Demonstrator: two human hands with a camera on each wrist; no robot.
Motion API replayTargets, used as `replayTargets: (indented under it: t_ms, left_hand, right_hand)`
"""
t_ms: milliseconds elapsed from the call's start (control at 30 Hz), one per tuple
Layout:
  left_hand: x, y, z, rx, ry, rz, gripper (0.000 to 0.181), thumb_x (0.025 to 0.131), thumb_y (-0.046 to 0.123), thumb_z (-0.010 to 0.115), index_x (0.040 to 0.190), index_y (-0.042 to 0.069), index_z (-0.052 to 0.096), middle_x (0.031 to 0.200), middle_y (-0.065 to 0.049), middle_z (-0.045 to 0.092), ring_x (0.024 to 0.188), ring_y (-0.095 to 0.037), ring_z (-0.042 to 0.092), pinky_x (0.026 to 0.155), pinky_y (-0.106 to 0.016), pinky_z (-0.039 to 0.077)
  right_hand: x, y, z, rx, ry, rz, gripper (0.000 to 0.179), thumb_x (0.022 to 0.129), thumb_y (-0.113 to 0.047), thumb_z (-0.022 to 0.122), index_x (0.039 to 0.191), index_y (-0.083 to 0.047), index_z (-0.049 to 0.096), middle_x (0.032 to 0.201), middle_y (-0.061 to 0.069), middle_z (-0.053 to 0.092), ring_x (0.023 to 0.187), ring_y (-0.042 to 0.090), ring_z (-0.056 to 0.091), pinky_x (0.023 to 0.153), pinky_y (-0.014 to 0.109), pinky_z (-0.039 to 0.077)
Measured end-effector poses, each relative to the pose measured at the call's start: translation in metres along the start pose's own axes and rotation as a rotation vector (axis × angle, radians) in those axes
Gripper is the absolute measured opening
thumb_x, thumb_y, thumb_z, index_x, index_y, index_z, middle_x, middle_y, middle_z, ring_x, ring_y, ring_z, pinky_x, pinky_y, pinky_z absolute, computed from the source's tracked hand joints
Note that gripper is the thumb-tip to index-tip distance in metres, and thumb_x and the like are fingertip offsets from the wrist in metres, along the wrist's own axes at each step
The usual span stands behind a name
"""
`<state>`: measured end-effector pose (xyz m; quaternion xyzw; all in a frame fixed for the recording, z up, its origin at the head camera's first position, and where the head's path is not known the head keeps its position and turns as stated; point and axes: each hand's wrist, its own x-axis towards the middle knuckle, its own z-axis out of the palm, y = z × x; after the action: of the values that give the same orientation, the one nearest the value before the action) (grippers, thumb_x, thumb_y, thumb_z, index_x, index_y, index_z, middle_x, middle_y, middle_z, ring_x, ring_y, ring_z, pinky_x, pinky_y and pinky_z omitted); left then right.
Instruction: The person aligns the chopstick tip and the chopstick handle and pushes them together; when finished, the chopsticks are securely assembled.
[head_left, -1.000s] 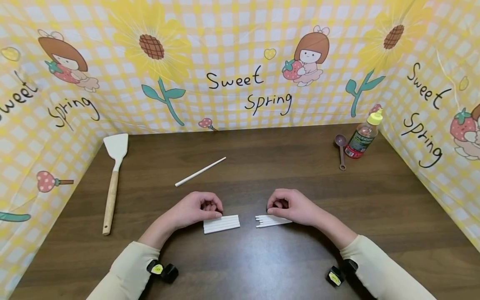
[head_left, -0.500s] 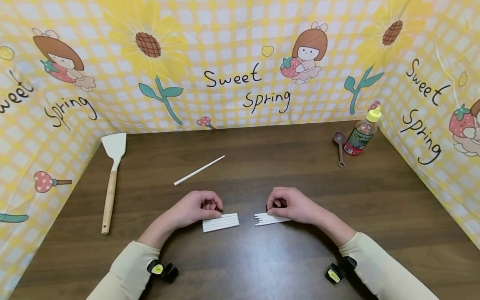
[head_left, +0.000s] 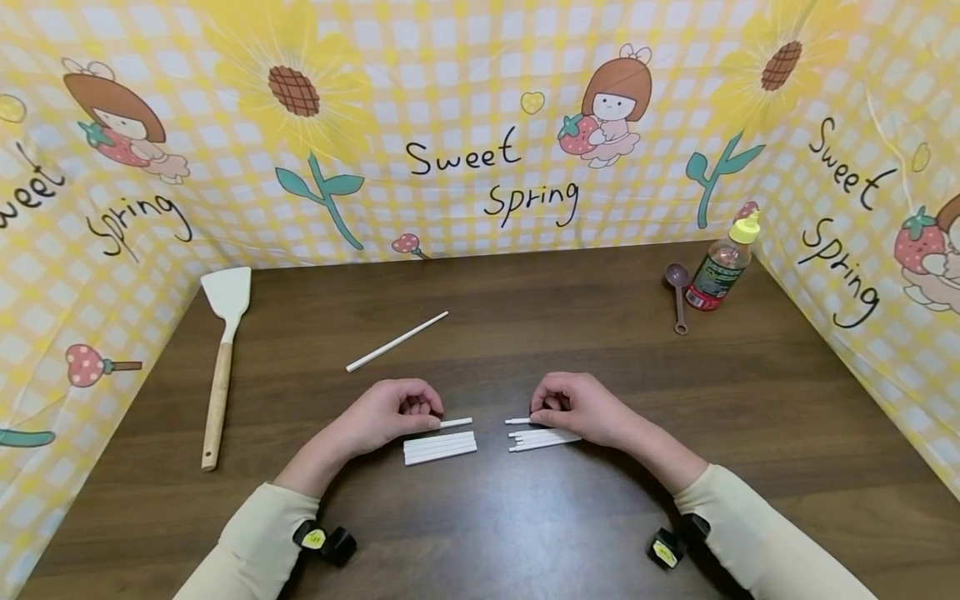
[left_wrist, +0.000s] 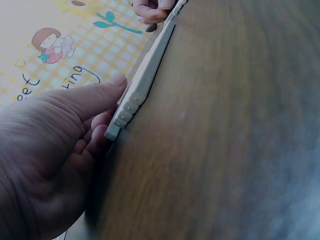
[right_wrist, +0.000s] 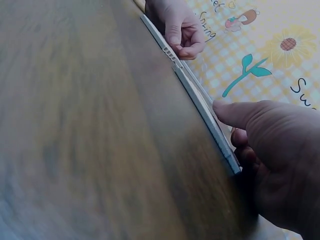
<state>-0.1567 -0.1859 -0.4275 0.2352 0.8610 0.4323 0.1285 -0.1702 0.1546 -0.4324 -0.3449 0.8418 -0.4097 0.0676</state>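
In the head view my left hand pinches a short white stick between thumb and fingers, just behind a flat row of several white sticks lying side by side. Across a gap, my right hand holds another short white stick, whose left end narrows to a thin tip. In front of it lies a second group of white sticks, also with narrowed tips and partly hidden by the hand. The two held sticks point toward each other, ends apart. A longer white stick lies behind, slanting.
On the wooden table, a white spatula with a wooden handle lies at the left. At the back right are a brown measuring spoon and a clear bottle with a yellow cap. A patterned cloth encloses the back and sides.
Each hand has drawn one white stick a little away from its row, toward the back, so a gap shows between stick and row. The view has shifted slightly.
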Motion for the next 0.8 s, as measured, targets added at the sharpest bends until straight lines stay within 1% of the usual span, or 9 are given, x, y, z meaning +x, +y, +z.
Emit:
replayTargets:
  t_ms: [133,233,433,633,800]
  left_hand:
    - [0.0008,0.0006,0.0001,0.002,0.007,0.012,0.015,0.086,0.017,0.083,0.097,0.015,0.073,0.078,0.004,0.060,0.070,-0.011,0.054,0.063,-0.024,0.044]
    - [0.0015,0.0011,-0.0001,0.014,0.006,0.024,0.015,0.085,0.016,0.083,0.096,0.017,0.073,0.078,0.004,0.060,0.071,-0.011,0.055,0.063,-0.024,0.045]
    - [0.0025,0.0002,-0.0002,0.044,0.025,0.041,0.011,0.087,0.014,0.082,0.093,0.018,0.073,0.078,0.007,0.060,0.070,-0.009,0.055,0.063,-0.024,0.045]
    - [0.0026,0.0010,0.0002,0.042,0.038,0.072,0.014,0.084,0.014,0.084,0.092,0.017,0.074,0.081,0.006,0.060,0.072,-0.010,0.056,0.064,-0.024,0.046]
    - [0.0025,0.0032,0.0010,0.069,0.046,0.088,0.014,0.083,0.011,0.084,0.088,0.018,0.073,0.082,0.007,0.059,0.072,-0.009,0.055,0.064,-0.024,0.046]
  right_hand:
    - [0.0007,0.0005,0.0002,-0.009,-0.006,-0.002,0.011,0.087,-0.017,0.082,0.090,-0.020,0.072,0.071,-0.011,0.049,0.064,0.006,0.046,0.059,0.024,0.039]
    - [0.0009,0.0002,0.0001,-0.018,-0.008,0.005,0.010,0.086,-0.015,0.082,0.089,-0.019,0.073,0.071,-0.011,0.050,0.065,0.006,0.047,0.060,0.024,0.040]
    - [0.0013,-0.0005,0.0004,-0.026,0.010,0.021,0.008,0.088,-0.013,0.080,0.088,-0.017,0.074,0.072,-0.011,0.049,0.066,0.005,0.047,0.060,0.024,0.039]
    - [0.0015,-0.0040,-0.0008,-0.037,0.015,0.019,0.012,0.086,-0.014,0.082,0.085,-0.019,0.072,0.071,-0.012,0.049,0.066,0.005,0.047,0.061,0.023,0.040]
    - [0.0024,-0.0043,-0.0012,-0.050,0.006,0.017,0.012,0.087,-0.011,0.080,0.084,-0.019,0.072,0.071,-0.012,0.049,0.067,0.005,0.047,0.062,0.023,0.040]
